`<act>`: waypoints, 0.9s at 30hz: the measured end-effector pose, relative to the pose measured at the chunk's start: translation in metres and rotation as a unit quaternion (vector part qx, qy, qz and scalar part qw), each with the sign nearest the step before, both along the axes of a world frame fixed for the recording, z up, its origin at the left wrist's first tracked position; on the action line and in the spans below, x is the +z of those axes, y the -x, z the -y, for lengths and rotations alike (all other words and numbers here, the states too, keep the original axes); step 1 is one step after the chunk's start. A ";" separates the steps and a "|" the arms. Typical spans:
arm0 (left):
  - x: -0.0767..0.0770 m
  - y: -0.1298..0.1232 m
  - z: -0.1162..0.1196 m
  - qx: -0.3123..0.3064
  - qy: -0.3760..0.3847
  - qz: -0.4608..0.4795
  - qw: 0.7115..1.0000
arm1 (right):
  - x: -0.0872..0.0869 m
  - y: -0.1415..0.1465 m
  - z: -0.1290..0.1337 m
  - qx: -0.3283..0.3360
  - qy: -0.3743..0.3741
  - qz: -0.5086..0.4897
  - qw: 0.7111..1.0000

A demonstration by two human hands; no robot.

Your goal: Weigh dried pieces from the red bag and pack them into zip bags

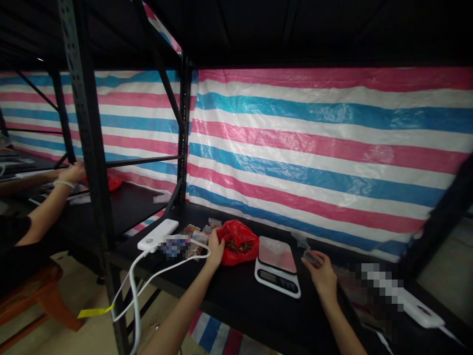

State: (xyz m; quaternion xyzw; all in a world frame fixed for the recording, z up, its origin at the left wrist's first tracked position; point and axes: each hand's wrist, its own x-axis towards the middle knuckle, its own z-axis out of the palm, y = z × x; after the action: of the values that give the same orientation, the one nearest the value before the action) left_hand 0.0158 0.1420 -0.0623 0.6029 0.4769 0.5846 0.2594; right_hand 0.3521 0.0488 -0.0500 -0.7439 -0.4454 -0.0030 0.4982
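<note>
Red bag [231, 257] (open) held by left hand [216, 249]; right hand [323, 277] grips clear item [312, 258].

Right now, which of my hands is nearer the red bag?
Left: your left hand touches the left side of the red bag, while your right hand is out past the right side of the scale.

Workspace; black metal shelving [90, 123]; striped sheeting [314, 143].

The bag [239, 257] at the left hand [216, 249] was red, the packet [311, 258] in the right hand [323, 277] clear, the scale [278, 268] between them white, the surface [240, 292] below black, the sheet [314, 153] beyond striped pink, white and blue.
</note>
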 end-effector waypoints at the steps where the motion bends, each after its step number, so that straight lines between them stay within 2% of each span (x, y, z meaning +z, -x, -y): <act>1: -0.002 0.001 0.001 0.000 -0.011 -0.006 1.000 | 0.013 0.021 0.002 0.050 -0.029 -0.010 0.998; 3: -0.007 0.003 0.004 0.002 -0.042 -0.019 0.999 | 0.040 0.075 0.001 0.182 -0.053 0.024 0.982; 5: -0.010 0.004 0.008 0.005 -0.070 -0.031 0.997 | 0.060 0.134 -0.007 0.302 -0.019 0.107 0.947; 7: -0.010 0.006 0.011 0.005 -0.079 -0.043 0.996 | 0.070 0.183 -0.021 0.357 0.048 0.196 0.912; 9: -0.008 0.007 0.012 0.006 -0.076 -0.058 0.995 | 0.070 0.212 -0.037 0.360 0.169 0.269 0.877; 10: -0.007 0.008 0.012 0.007 -0.073 -0.064 0.995 | 0.068 0.220 -0.046 0.351 0.197 0.282 0.871; 12: -0.005 0.008 0.013 0.010 -0.067 -0.068 0.995 | 0.064 0.222 -0.059 0.317 0.226 0.301 0.871; 17: -0.002 0.009 0.013 0.016 -0.071 -0.052 0.996 | 0.065 0.201 -0.067 0.240 0.209 0.359 0.877; 21: -0.006 0.008 0.011 0.033 -0.073 -0.074 0.994 | 0.067 0.194 -0.064 0.233 0.208 0.425 0.850; 27: -0.007 0.007 0.009 0.083 -0.030 -0.099 0.991 | 0.052 0.195 -0.076 0.239 0.214 0.503 0.803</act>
State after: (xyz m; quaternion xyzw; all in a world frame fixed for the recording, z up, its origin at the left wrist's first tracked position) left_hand 0.0090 0.1332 -0.0698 0.6236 0.5313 0.5552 0.1434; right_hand 0.1568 0.1249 0.0024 -0.5958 -0.7865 -0.1620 0.0172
